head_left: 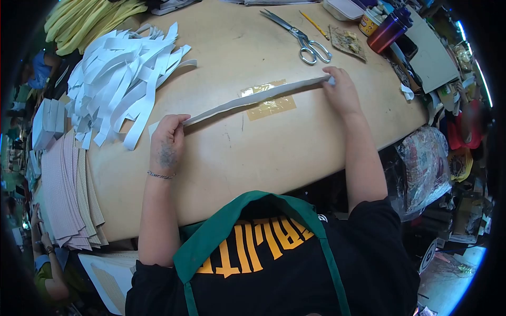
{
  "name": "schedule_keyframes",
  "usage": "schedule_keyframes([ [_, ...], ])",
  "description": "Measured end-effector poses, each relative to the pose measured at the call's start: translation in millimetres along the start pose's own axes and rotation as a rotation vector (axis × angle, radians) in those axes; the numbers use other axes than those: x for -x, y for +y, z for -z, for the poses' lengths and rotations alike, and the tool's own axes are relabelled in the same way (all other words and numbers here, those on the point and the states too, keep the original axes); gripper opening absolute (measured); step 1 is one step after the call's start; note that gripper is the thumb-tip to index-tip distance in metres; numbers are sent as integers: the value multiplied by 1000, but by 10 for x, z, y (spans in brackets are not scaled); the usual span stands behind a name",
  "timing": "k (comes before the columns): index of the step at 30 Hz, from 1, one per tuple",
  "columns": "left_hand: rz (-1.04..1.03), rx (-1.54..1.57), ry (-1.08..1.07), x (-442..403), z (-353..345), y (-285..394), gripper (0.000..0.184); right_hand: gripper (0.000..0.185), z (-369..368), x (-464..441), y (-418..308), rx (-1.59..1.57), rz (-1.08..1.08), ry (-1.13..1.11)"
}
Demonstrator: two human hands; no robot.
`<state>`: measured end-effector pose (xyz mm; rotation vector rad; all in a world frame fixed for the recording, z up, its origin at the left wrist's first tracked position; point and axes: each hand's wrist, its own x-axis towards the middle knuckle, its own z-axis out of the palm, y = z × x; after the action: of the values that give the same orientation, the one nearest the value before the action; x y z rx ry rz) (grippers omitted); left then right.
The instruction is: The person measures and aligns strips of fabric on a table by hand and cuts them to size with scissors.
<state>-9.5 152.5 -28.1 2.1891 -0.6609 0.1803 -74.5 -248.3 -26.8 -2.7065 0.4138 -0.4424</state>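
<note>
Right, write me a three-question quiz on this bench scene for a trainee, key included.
1. What do the left hand and right hand hold between them? A: a pencil; B: a pale strip; C: a bottle.
2. True or false: the scissors lie on the table, nearer the right hand than the left.
3. Fill in: the bracelet is on the ____ wrist.

Key: 1. B. 2. True. 3. Left.

Black shirt: large orange letters, seemingly upside down, wording unclear.
</note>
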Motion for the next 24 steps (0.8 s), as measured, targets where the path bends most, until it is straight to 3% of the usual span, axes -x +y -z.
schedule_keyframes([
  [4,4,20,15,28,58,-51,16,36,167,-25,434,141,88,-47],
  [7,79,120,-5,52,4,-112,21,39,232,113,229,354,59,117],
  [10,249,215,-81,30,75,0,29,42,94,119,-458,-130,364,160],
  [12,335,322,-137,36,135,-35,37,40,-121,163,-1180,-330,532,-32],
  [14,325,377,-134,50,178,-43,38,34,-426,143,-1753,-313,712,-63],
  [18,342,388,-24,117,222,-106,36,22,-871,94,-2311,-532,486,-584],
  [19,341,409,60,155,228,-136,33,21,-915,78,-2358,-538,443,-614],
  [22,231,41,209,302,378,-228,23,20,-975,-13,-2413,-509,309,-678],
  [24,148,-101,171,404,458,-268,18,21,-946,-26,-2501,-457,219,-724],
])
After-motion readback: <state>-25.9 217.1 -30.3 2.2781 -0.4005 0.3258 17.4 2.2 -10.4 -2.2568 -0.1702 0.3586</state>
